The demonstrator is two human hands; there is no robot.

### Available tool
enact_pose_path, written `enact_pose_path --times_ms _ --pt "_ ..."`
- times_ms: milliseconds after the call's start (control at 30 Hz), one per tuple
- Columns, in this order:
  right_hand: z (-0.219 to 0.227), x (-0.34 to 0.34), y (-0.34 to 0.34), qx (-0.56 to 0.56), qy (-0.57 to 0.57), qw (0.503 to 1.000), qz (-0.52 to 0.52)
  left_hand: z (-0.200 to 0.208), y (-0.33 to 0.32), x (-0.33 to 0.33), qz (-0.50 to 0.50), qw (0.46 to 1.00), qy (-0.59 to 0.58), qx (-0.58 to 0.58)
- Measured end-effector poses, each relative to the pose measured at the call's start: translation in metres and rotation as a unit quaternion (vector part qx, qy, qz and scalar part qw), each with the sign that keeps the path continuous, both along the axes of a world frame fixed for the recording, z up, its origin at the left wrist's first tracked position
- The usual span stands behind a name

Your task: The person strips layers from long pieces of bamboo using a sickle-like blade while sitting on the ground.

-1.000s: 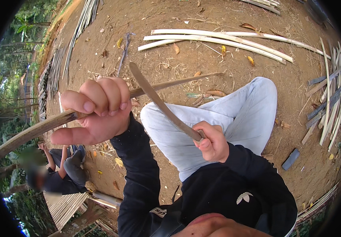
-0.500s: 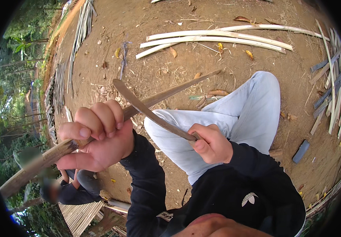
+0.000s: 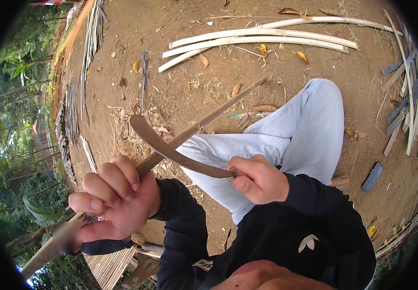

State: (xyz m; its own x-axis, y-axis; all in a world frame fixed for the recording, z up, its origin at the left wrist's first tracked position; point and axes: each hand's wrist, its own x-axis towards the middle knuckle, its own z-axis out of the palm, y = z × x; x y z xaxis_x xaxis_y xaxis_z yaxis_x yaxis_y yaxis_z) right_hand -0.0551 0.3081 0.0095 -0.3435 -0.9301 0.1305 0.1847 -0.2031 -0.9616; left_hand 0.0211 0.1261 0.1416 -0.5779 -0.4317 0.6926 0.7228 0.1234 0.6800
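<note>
Here the left hand is clenched around a long bamboo strip, which slants up and away from it over the bent knee in pale jeans. The right hand grips the handle of a curved knife, its blade lying across the strip just beyond the left hand. Farther off, past both hands, pale split bamboo strips lie on the dirt ground.

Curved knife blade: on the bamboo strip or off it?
On it: the blade crosses the strip just beyond the left hand.
</note>
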Motion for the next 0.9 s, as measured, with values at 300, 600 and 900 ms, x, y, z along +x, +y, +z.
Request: enact_pose_path --times_ms 300,600,900 --pt "-0.017 -0.003 -0.008 0.023 0.015 0.999 -0.025 0.006 0.004 0.001 -0.005 1.000 -0.004 -0.008" --pt "-0.024 -0.012 -0.012 0.060 0.043 0.995 -0.071 0.005 0.002 -0.004 0.007 1.000 -0.007 -0.002" --pt "-0.029 -0.020 -0.018 0.106 0.088 0.986 -0.093 0.004 -0.006 0.001 0.024 1.000 -0.007 0.011"
